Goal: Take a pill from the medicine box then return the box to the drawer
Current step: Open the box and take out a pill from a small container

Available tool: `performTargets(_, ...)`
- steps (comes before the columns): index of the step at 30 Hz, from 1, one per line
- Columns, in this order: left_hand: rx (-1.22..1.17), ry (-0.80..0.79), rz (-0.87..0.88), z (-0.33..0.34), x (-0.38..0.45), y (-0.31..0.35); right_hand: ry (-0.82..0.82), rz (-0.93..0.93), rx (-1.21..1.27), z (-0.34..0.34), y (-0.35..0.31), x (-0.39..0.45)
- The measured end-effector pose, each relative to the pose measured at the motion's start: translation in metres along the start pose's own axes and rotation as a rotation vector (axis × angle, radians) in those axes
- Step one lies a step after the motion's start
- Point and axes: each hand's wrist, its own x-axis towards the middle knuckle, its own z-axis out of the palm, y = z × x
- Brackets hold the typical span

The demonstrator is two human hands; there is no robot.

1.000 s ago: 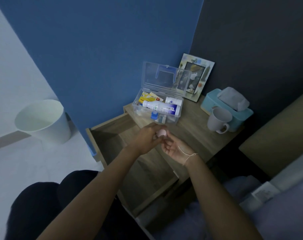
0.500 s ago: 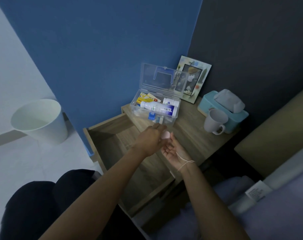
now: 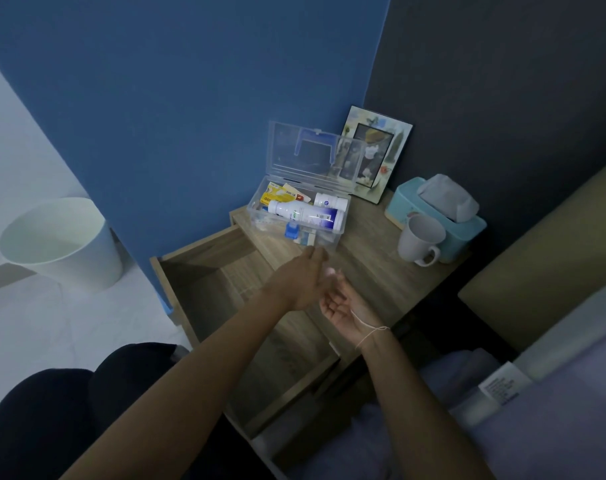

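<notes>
A person's left hand (image 3: 299,282), fingers loosely open and empty, reaches toward the open medicine box (image 3: 296,216) on the nightstand (image 3: 370,271), while the cupped right hand (image 3: 343,303) pinches a pale pill (image 3: 330,271); next, probably close the lid and return the box to the open drawer (image 3: 225,289).

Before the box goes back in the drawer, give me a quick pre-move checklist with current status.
1. Pill out of the box: cannot tell. A small pale object sits at the right hand fingertips; too blurred to confirm as a pill.
2. Medicine box lid shut: not ok, it stands open.
3. Contents inside the box: ok, the white bottle and packets lie within its walls.
4. Drawer open with room: ok, pulled out, visible floor bare.
5. Left hand free: ok, open, reaching toward the box.
6. Mug clear of the box: ok, apart.
</notes>
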Motion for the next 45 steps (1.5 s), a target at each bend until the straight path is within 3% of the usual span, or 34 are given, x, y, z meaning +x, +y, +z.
performTargets(5,0.017,-0.075,0.105,-0.008,0.002,0.0,0.012,0.017,0.056,-0.005,0.002,0.006)
performTargets(10,0.026,-0.053,0.02,-0.004,0.008,-0.003,-0.004,-0.009,0.097,-0.003,0.002,0.007)
performTargets(20,-0.046,0.18,-0.083,0.006,0.014,-0.009,-0.112,-0.02,0.102,-0.013,-0.003,0.008)
performTargets(28,-0.118,0.181,-0.184,0.014,0.01,-0.026,0.006,-0.111,0.04,-0.037,-0.007,0.011)
performTargets(34,-0.062,0.024,-0.181,0.035,0.007,-0.036,0.293,-0.411,-0.491,-0.042,0.001,0.015)
performTargets(38,0.02,-0.013,-0.17,0.051,0.008,-0.036,0.353,-0.542,-0.883,-0.046,0.013,0.019)
performTargets(45,0.116,-0.015,-0.151,0.065,0.013,-0.041,0.456,-0.599,-1.13,-0.051,0.022,0.02)
